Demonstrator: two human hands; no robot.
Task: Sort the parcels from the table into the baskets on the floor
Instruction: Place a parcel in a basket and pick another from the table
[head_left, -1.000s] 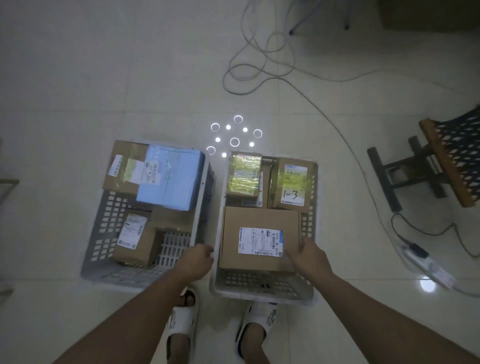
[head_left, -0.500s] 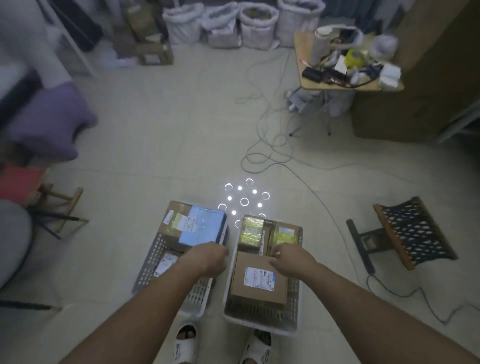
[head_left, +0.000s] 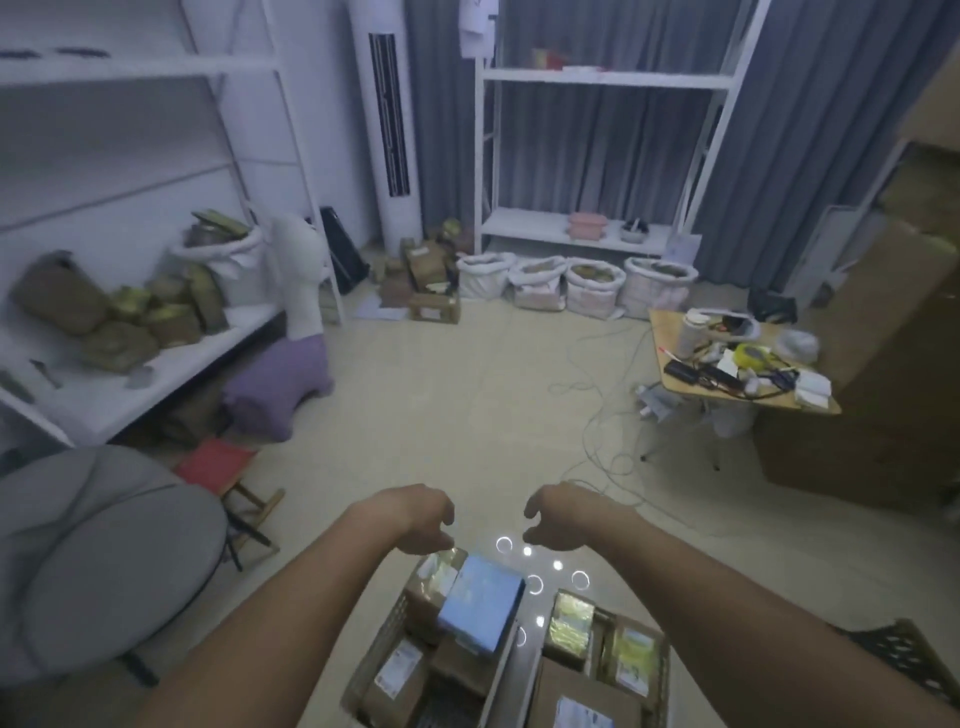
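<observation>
1. Cardboard parcels fill two baskets on the floor at the lower edge: the left basket (head_left: 382, 636) holds brown boxes and a blue parcel (head_left: 480, 605) lying on top
2. Right basket (head_left: 661, 675) holds a large brown box (head_left: 584, 701) with a white label and two smaller parcels wrapped in yellow tape (head_left: 569, 626) behind it
3. Left hand (head_left: 415, 519) hangs above the far end of the left basket, fingers loosely curled downward, holding nothing
4. Right hand (head_left: 558, 519) hangs level with it, apart from it, fingers likewise loosely curled and holding nothing
5. White shelf unit (head_left: 130, 384) at left carries further wrapped parcels (head_left: 119, 317); a small table (head_left: 748, 364) at right is cluttered with tools and cables
</observation>
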